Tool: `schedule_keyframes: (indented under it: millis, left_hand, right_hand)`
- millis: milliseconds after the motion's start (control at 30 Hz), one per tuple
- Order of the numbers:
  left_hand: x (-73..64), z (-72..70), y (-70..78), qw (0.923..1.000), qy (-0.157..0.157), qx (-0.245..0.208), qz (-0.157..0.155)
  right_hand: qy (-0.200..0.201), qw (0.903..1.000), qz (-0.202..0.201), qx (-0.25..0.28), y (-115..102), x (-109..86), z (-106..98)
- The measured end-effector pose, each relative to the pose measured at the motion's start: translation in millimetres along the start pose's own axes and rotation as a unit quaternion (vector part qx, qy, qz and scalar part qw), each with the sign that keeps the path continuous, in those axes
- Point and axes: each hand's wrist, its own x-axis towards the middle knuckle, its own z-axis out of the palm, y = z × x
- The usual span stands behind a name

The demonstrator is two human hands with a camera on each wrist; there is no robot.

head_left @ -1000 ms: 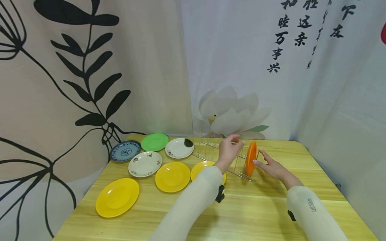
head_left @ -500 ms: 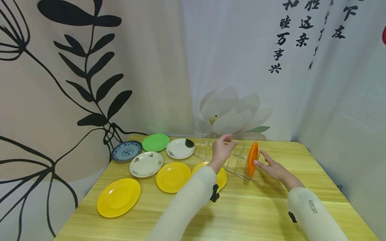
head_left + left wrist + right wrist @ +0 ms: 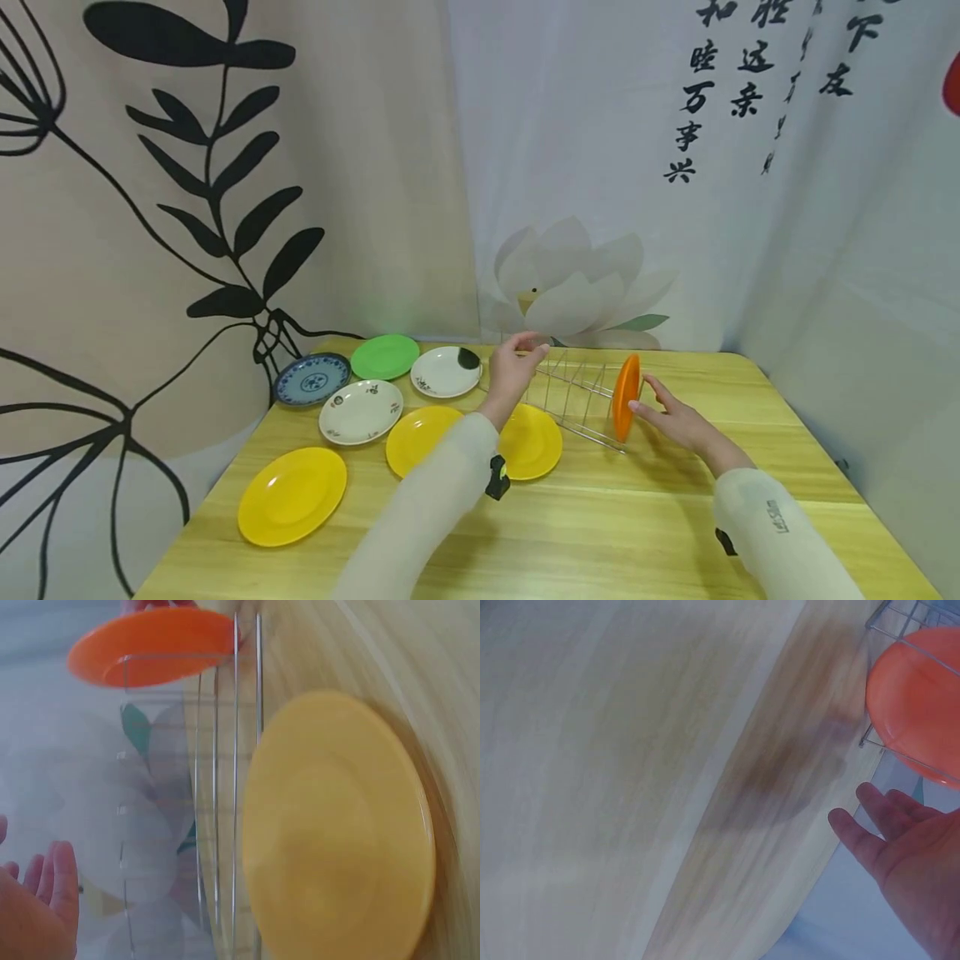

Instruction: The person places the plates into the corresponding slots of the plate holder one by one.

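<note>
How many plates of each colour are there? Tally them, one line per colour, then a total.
Yellow plates: 3
White plates: 2
Green plate: 1
Blue plate: 1
Orange plate: 1, upright in the rack
Total: 8 plates

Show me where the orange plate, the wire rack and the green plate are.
orange plate (image 3: 625, 397), head view, middle of its upright face.
wire rack (image 3: 573, 392), head view, the bare wires left of the orange plate.
green plate (image 3: 385, 357), head view, centre of the plate lying flat.
</note>
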Motion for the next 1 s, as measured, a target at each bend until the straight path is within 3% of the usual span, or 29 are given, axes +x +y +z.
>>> schedule_keyframes:
  millis: [400,1000]
  left_hand:
    - [2.4,-77.7,-0.4,0.9988,0.013,-0.031,-0.035]
    - [-27.5,-214.5,-6.8,0.9942,0.007,0.021,-0.105]
  right_hand:
    - [0.008,0.9999,-0.010,-0.008,-2,2.5,-3]
    - [0.023,0.9993,-0.022,0.018,0,3.4,-2]
